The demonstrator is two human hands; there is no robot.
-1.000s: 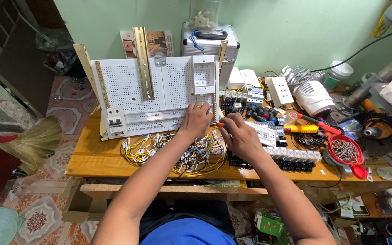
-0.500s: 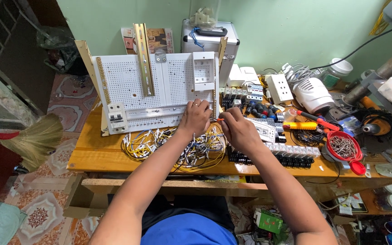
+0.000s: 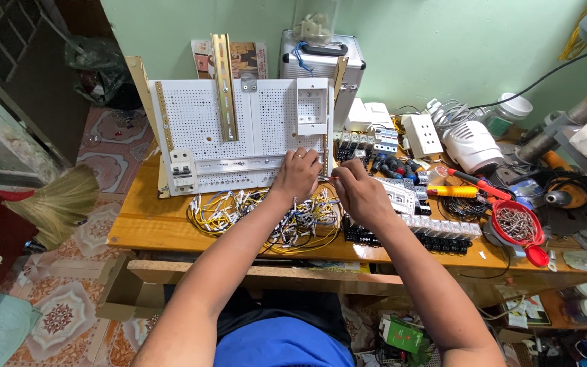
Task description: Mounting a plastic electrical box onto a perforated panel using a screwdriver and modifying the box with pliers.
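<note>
A wooden table [image 3: 171, 231] is carrying everything, its right half crowded with parts. A white perforated mounting panel [image 3: 253, 132] is leaning upright along the table's back edge, with a brass-coloured metal rail [image 3: 223, 88] standing against it and a small white circuit breaker [image 3: 181, 166] sitting at its lower left corner. Behind the panel, at the back edge, a silver metal case [image 3: 321, 68] is standing against the green wall. A tangle of short yellow and white wires [image 3: 266, 214] is lying toward the table's front edge, just below the panel. To the right of the tangle, a row of black terminal blocks [image 3: 436, 241] is running along the front edge, and a red round container of small metal parts [image 3: 516, 224] is sitting near the right edge.

The left hand [image 3: 297, 175] is resting over the wire tangle just in front of the panel's lower right corner, its fingers [image 3: 292, 158] curled and pinching one end of a thin wire [image 3: 326, 178]. The right hand [image 3: 358, 194] is working just beside it, fingers closed on the wire's other end, so the wire is spanning the small gap between the two hands above the tangle.
</note>
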